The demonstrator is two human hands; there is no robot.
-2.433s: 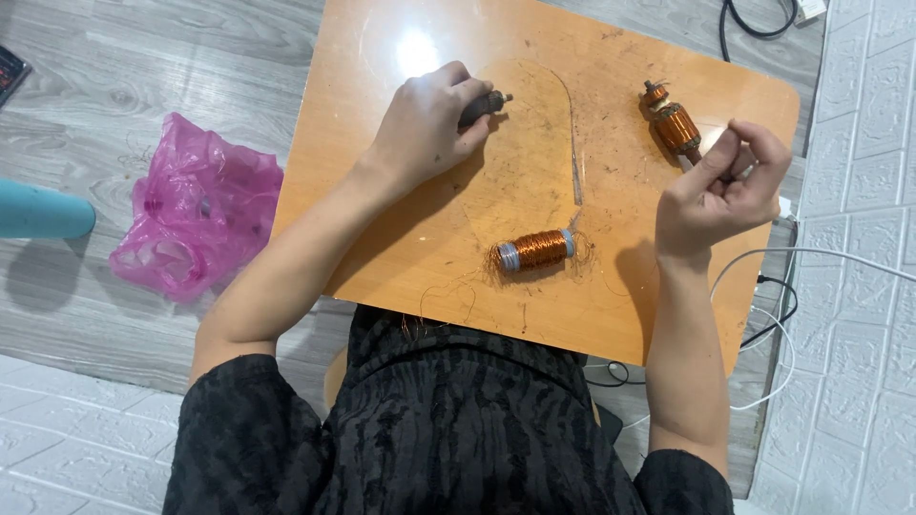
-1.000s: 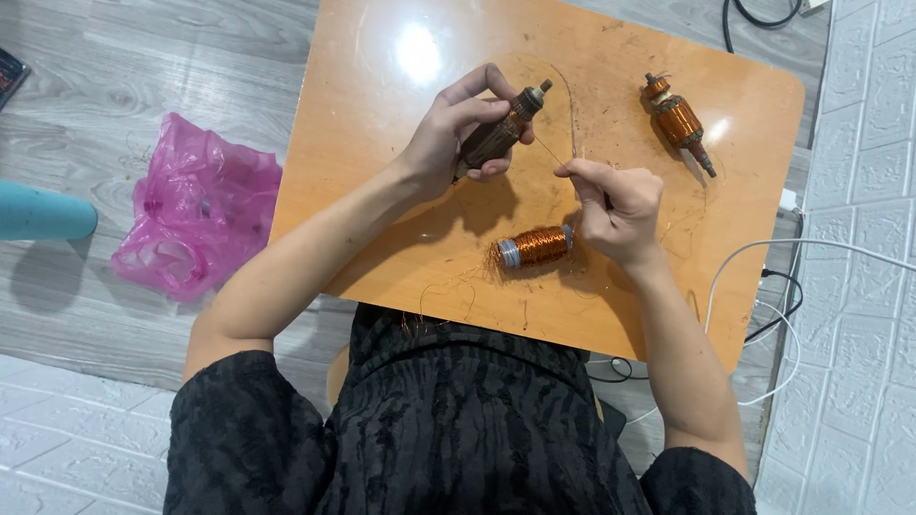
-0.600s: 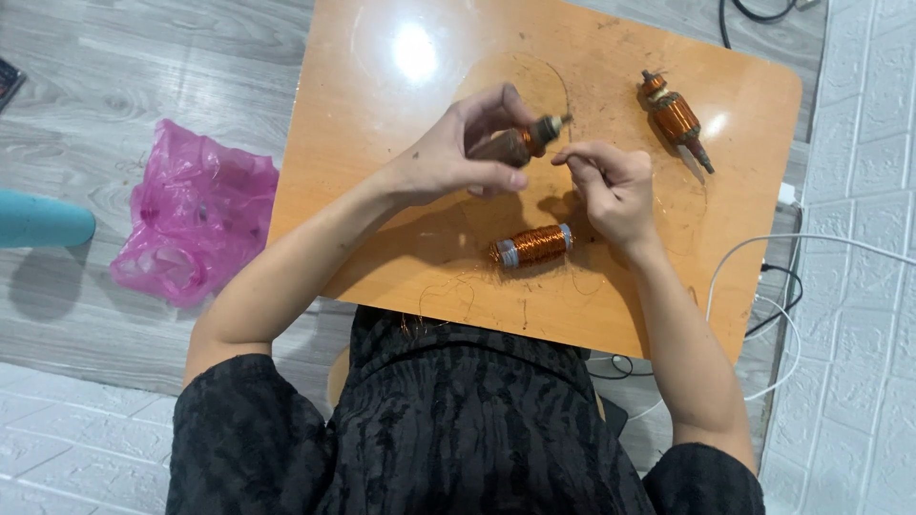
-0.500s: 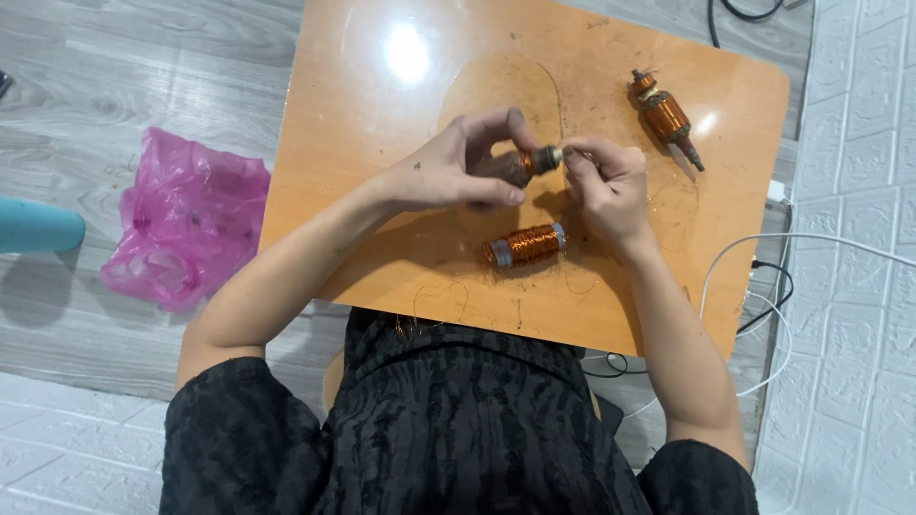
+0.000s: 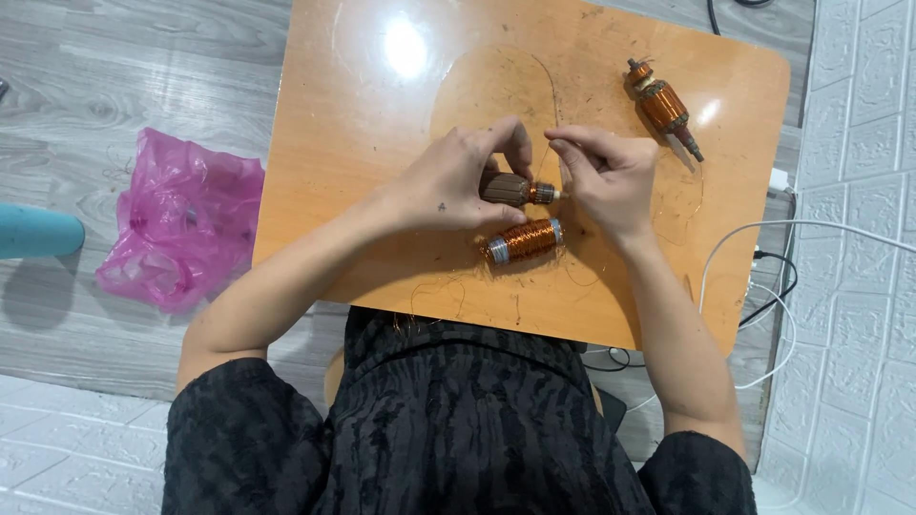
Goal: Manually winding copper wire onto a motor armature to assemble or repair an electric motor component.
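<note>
My clothing: a black textured top (image 5: 448, 420) fills the near edge of the view, both my forearms reaching out from it over the desk.
Desk: an orange-brown wooden desk (image 5: 363, 153) with rounded corners, scuffed, with a bright spot of light glare near its far left part.
Copper coil: a small spool wound with copper wire (image 5: 522, 240) lies on its side on the desk, just below my hands and not touched by either.
Left hand: my left hand (image 5: 453, 181) has its fingers closed around a dark brown motor armature (image 5: 506, 189), holding it roughly level with its metal end pointing right.
Right hand: my right hand (image 5: 606, 176) has thumb and forefinger pinched together right at the armature's metal tip; what they pinch is too fine to make out, perhaps a thin wire.
Thin wire: a fine strand (image 5: 549, 91) arcs up over the desk from between my hands.
Second armature: a copper-wound armature (image 5: 663, 107) lies tilted near the far right corner, well apart from my hands.
Floor, left: a crumpled pink plastic bag (image 5: 176, 224) and, at the edge, a teal cylinder (image 5: 33, 232).
Floor, right: white and black cables (image 5: 763, 286) beside the desk.
</note>
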